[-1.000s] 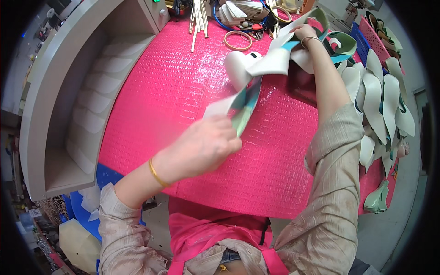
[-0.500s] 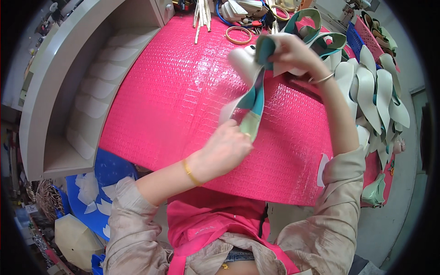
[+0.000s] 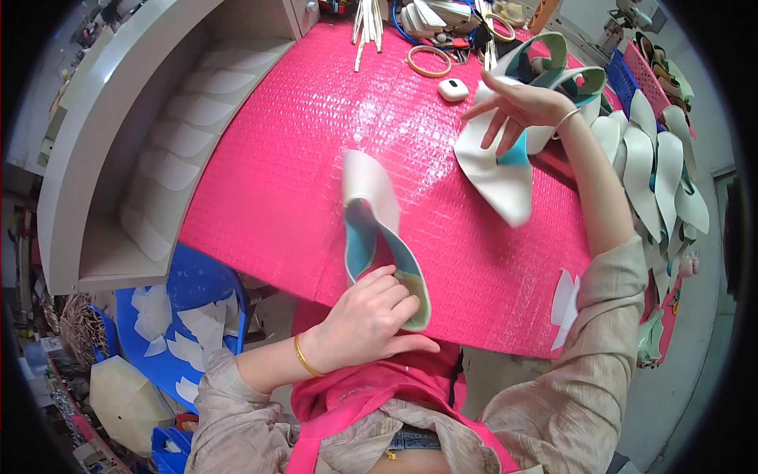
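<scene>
A white shoe upper with a teal and pale green lining [image 3: 373,186] lies over the near middle of the pink table, its toe pointing away from me. At its heel end my left hand [image 3: 367,316] is closed on the edge, fingers curled in and thumb stretched out. Farther right, my right hand [image 3: 521,110] has its fingers spread and holds nothing. Just below those fingers is a second white shoe upper [image 3: 497,186], slightly blurred, with teal lining showing. Whether the fingertips touch it I cannot tell.
A small white case [image 3: 453,90] and a tape roll [image 3: 429,61] are at the back. Many shoe uppers [image 3: 639,158] hang along the right edge. The grey shelf [image 3: 95,197] borders the left, above a blue chair [image 3: 181,284] with white scraps. Thin white pieces [image 3: 564,304] lie at the near right.
My left hand has come nearer my body with one upper. The right hand has opened and moved right, off the teal-lined part it gripped. The white case now shows fully.
</scene>
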Demonstrator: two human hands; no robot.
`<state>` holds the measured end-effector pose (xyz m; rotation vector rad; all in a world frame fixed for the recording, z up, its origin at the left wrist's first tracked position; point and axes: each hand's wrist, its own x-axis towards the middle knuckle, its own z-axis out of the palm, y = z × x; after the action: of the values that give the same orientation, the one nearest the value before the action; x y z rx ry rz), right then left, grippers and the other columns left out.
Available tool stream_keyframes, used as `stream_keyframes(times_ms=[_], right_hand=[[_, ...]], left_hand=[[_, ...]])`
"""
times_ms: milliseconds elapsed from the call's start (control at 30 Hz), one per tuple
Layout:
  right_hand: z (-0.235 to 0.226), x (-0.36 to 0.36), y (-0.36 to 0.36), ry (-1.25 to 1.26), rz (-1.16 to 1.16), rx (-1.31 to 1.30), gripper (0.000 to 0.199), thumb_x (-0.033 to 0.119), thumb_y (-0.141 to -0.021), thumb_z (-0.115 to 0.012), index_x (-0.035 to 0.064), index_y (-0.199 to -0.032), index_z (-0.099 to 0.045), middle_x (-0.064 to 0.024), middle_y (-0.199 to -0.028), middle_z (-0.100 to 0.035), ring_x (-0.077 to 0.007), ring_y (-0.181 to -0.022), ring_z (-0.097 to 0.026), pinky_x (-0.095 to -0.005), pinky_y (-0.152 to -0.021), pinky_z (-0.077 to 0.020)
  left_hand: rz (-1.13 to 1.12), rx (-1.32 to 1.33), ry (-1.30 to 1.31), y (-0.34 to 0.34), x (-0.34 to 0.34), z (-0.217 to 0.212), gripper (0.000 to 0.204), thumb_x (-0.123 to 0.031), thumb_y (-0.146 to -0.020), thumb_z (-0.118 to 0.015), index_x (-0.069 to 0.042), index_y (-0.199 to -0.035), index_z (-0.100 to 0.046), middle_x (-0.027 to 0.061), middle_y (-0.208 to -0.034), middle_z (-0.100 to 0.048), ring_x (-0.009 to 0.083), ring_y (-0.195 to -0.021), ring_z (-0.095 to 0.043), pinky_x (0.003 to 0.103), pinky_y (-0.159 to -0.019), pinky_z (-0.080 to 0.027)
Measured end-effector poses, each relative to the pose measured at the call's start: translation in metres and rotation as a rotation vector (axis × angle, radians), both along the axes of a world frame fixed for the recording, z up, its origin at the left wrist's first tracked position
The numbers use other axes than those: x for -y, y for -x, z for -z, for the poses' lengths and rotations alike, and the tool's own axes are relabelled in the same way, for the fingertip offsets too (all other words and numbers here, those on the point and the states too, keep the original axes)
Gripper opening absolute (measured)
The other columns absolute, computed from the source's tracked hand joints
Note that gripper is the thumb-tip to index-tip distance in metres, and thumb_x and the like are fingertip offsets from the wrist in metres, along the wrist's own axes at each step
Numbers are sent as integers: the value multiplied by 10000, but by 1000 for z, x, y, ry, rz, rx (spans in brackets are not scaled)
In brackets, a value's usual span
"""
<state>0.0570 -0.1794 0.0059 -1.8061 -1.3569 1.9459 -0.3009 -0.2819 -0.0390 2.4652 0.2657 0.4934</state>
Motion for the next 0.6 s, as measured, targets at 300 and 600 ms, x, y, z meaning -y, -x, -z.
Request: stream_keyframes(times_ms=[300, 600], right_hand=[[113, -121, -28, -864, -13, 1300, 445, 108, -708, -569, 96, -1147, -500, -191, -991, -546, -363, -920, -551, -419, -815, -455], [44, -7, 65, -810, 294, 260, 483, 308, -881, -528, 11, -1250, -432, -50, -1055, -566, -115, -980, -527, -242, -863, -396]], left_hand=[[-490, -212, 341, -9, -74, 21, 881, -340, -705, -696, 46, -1330, -209, 263, -1119, -440, 389, -1030, -480, 405, -845, -409], [-427, -133, 410, -50, -68, 38, 940, -185, -662, -647, 2, -1380, -70, 242, -1127, -427, 350, -1025, -479, 377, -876, -394]])
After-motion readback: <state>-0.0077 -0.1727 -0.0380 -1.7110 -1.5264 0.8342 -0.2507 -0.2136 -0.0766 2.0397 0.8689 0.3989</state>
